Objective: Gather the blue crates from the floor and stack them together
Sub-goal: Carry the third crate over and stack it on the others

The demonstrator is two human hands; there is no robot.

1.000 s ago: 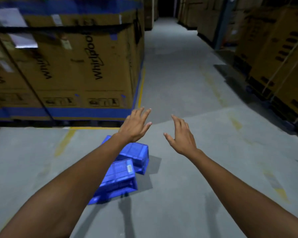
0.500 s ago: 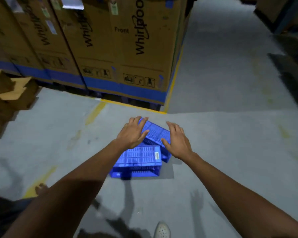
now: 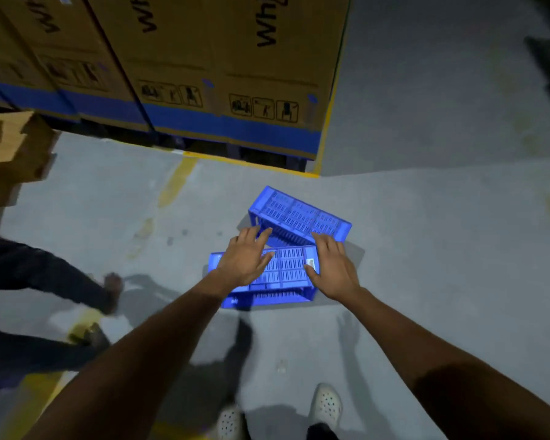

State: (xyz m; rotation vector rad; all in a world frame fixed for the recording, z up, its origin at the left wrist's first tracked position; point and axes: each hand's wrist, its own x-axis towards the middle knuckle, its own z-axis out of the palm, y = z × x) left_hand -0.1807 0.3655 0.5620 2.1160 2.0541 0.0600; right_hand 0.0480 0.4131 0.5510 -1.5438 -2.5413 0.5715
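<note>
Blue crates: near crate (image 3: 283, 274) on concrete floor (image 3: 426, 249), directly under both hands; far crate (image 3: 299, 217) tipped just beyond fingertips, touching it. Left hand (image 3: 243, 265) and right hand (image 3: 332, 274) spread, empty, bracketing the near crate's ends (likely setting up a two-sided lift).

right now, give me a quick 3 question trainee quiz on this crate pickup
1. True or false: both hands are open above the near blue crate.
2. How many blue crates lie on the floor? A) one B) two C) four
3. Fill in: the far blue crate lies between the near one and the tall ____ boxes.

Key
1. True: the left hand and right hand are spread, gripping nothing yet.
2. B
3. cardboard: the cardboard boxes stand behind it.
</note>
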